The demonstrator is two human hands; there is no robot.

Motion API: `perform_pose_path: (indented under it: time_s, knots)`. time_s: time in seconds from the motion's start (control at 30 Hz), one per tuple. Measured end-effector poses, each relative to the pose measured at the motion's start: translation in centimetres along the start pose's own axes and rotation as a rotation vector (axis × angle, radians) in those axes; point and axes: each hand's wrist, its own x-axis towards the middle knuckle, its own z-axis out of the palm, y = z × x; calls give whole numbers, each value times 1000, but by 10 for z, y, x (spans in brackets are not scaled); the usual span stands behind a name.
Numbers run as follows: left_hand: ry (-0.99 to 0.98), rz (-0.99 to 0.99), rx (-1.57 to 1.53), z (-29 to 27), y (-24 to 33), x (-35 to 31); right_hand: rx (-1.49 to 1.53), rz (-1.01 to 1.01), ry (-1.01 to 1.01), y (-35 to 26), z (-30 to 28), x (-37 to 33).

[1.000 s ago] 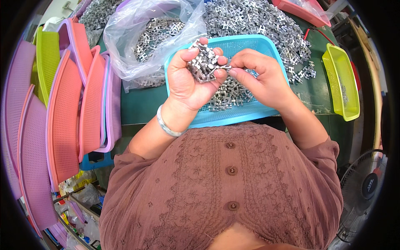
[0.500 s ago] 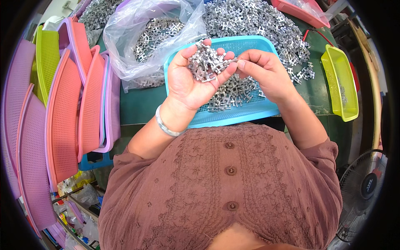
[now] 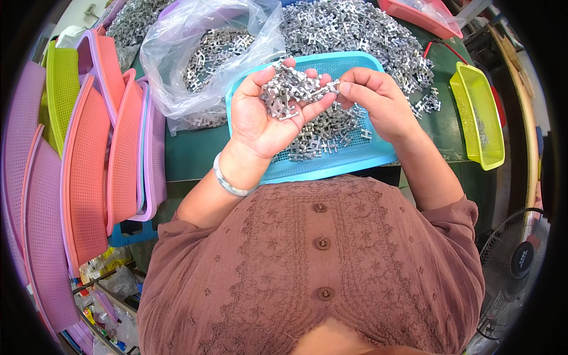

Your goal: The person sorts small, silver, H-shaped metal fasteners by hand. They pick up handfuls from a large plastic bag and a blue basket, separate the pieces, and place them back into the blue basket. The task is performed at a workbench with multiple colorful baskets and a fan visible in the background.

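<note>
My left hand (image 3: 253,125) is turned palm up and cups a heap of small H-shaped metal parts (image 3: 285,93), its fingers curled around them. At the edge of that heap my right hand (image 3: 383,109) pinches one small metal part between thumb and forefinger, close to the left fingertips. Both hands are above a blue plastic basket (image 3: 331,171), in which more of the same parts (image 3: 322,141) lie loose. The far side of the pinched part is hidden by the fingers.
Beyond the basket a large pile of metal parts (image 3: 349,26) covers the green table (image 3: 192,157). An open clear plastic bag (image 3: 163,71) holds more. Stacked coloured baskets (image 3: 89,177) stand at left. A yellow-green basket (image 3: 480,118) and a fan (image 3: 518,266) are at right.
The whole view has shifted slightly. A metal part now shows more plainly at my right fingertips, while both hands stay over the blue basket.
</note>
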Motion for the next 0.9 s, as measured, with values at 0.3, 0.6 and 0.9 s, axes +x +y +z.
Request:
perform_pose_path:
  time_s: [0.3,0.6,0.9]
  knots:
    - [90,-25,23,0,-1,0,-387,-169,22,-2,-9,4]
    - [52,-3,35,-1,-2,0,-889,-424,45,-20,-21,3]
    - [36,-37,47,-1,-2,0,-816,-631,-86,-16,-7,19]
